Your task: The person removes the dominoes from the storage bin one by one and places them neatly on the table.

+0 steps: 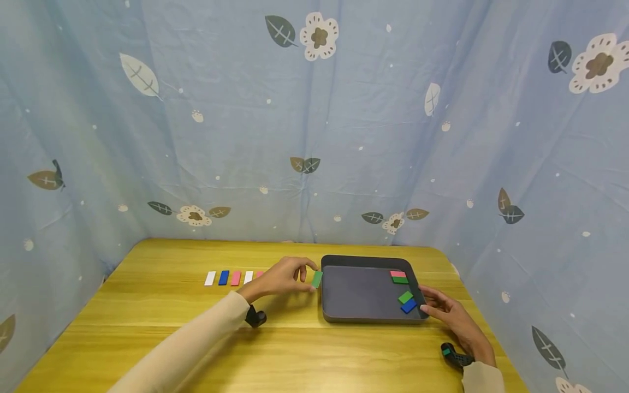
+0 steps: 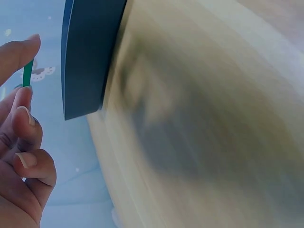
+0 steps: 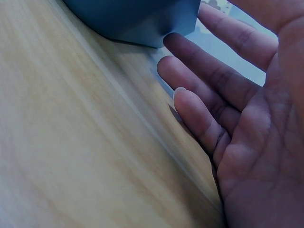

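Observation:
My left hand (image 1: 282,277) pinches a small green tile (image 1: 317,279) between thumb and fingertips, just at the left wall of a dark grey tray (image 1: 363,319). In the left wrist view the tile (image 2: 27,73) shows edge-on, with the other fingers loosely bent. My right hand (image 1: 454,316) touches the tray's right rim near its front corner, thumb at the rim. Its fingers look fairly straight beside the tray's outer wall (image 3: 142,23) in the right wrist view; the thumb tip is out of that view. Inside the tray's right side lie a pink tile (image 1: 398,274), two green tiles (image 1: 405,297) and a blue tile (image 1: 408,305).
Left of the tray, a row of tiles lies on the wooden table (image 1: 295,355): a white tile (image 1: 209,278), a blue tile (image 1: 223,277), a pink tile (image 1: 236,278), another white and a pink partly behind my left hand. A patterned curtain (image 1: 245,136) hangs behind the table.

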A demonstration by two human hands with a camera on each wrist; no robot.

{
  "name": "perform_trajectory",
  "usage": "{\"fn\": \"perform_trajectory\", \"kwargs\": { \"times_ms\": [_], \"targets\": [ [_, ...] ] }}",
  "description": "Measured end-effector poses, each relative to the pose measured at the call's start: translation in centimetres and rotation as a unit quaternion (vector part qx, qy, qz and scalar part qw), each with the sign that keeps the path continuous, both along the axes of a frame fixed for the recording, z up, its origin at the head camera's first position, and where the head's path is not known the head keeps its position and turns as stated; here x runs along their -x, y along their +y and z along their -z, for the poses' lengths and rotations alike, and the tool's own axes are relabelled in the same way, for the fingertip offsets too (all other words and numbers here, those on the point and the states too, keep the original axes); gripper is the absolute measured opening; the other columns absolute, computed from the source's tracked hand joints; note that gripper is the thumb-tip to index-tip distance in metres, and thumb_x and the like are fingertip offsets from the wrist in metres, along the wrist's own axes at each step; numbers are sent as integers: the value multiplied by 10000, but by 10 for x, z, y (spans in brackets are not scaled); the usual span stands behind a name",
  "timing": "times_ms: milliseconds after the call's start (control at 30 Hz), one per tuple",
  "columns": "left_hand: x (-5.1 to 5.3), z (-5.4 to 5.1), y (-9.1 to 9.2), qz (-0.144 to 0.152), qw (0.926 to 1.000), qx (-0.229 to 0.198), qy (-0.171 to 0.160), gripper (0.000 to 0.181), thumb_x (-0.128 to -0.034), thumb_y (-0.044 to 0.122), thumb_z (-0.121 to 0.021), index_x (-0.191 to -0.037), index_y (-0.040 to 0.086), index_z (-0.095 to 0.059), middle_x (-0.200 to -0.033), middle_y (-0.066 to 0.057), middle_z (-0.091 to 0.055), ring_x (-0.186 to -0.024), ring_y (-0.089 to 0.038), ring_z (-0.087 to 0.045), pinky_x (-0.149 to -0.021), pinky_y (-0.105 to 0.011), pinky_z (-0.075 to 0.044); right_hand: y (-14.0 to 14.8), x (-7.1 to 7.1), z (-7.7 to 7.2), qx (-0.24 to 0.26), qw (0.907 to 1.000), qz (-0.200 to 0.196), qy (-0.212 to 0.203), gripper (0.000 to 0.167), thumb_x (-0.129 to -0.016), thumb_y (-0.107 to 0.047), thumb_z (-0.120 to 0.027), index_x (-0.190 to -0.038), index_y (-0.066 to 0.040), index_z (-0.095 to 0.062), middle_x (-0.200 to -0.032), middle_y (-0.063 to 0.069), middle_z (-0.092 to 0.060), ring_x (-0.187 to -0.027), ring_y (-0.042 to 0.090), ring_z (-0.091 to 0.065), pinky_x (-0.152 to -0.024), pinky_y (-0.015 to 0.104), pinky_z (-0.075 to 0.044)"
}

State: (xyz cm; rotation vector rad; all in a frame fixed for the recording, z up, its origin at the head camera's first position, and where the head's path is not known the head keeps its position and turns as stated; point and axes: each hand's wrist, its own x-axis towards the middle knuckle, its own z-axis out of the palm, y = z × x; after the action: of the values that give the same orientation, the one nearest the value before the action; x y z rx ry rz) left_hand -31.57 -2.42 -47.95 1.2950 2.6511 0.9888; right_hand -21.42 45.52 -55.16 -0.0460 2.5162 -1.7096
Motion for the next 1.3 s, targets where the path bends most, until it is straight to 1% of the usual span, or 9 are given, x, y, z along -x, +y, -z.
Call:
{"fn": "perform_trajectory", "kwargs": {
  "times_ms": [200, 367, 567, 800, 1000, 1167, 1300],
  "targets": [
    [-5, 3, -16, -121, 9999, -66, -98, 431, -875, 288, -855, -1247, 157, -682, -801, 51, -597, -602, -64, -483, -601, -255, -449, 0, 0, 0, 61, 10000, 21, -23, 634, -1000, -311, -702, -1568, -184, -450, -1529, 160, -455, -1140, 250, -567, -930, 341, -492],
    [-8, 6, -31, -246, 9996, -8, -156, 441, -878, 289, -852, -1257, 152, -673, -803, 67, -591, -613, -78, -499, -604, -256, -458, 0, 0, 1, 89, 10000, 31, -21, 633, -998, -312, -704, -1565, -187, -454, -1519, 162, -467, -1135, 247, -572, -928, 334, -492],
    [-12, 10, -47, -295, 9992, -106, -241, 434, -880, 273, -849, -1254, 135, -676, -815, 45, -609, -616, -92, -515, -601, -267, -470, 0, -2, 2, 56, 10000, 52, -1, 622, -1003, -305, -698, -1565, -189, -457, -1513, 157, -475, -1129, 255, -574, -925, 345, -491],
    [-16, 19, -68, -383, 9989, -175, -197, 413, -885, 259, -845, -1242, 138, -676, -804, 89, -593, -606, -77, -515, -593, -264, -472, -2, -1, 2, 39, 9998, 155, -96, 599, -1001, -312, -701, -1551, -228, -479, -1520, 104, -474, -1147, 295, -559, -941, 390, -481],
    [-25, 24, -90, -411, 9983, -324, -251, 411, -894, 230, -836, -1245, 93, -673, -802, 80, -600, -622, -71, -519, -596, -263, -478, -2, 1, 4, 39, 9998, 116, -160, 600, -1004, -298, -699, -1554, -218, -473, -1520, 119, -472, -1148, 301, -560, -938, 392, -483],
    [-29, 28, -104, -532, 9981, -286, -146, 410, -908, 267, -822, -1252, 103, -671, -807, 104, -593, -637, -50, -511, -597, -257, -471, -3, 0, 3, 34, 9997, 160, -174, 622, -996, -306, -708, -1560, -208, -464, -1537, 128, -456, -1157, 299, -555, -948, 397, -477],
    [-31, 29, -114, -585, 9978, -299, -67, 426, -908, 256, -822, -1266, 87, -666, -812, 107, -594, -639, -51, -507, -597, -255, -465, -2, 1, 2, -34, 9998, 149, -149, 632, -999, -319, -703, -1567, -204, -452, -1542, 137, -450, -1159, 281, -556, -952, 392, -473]
  ]
}}
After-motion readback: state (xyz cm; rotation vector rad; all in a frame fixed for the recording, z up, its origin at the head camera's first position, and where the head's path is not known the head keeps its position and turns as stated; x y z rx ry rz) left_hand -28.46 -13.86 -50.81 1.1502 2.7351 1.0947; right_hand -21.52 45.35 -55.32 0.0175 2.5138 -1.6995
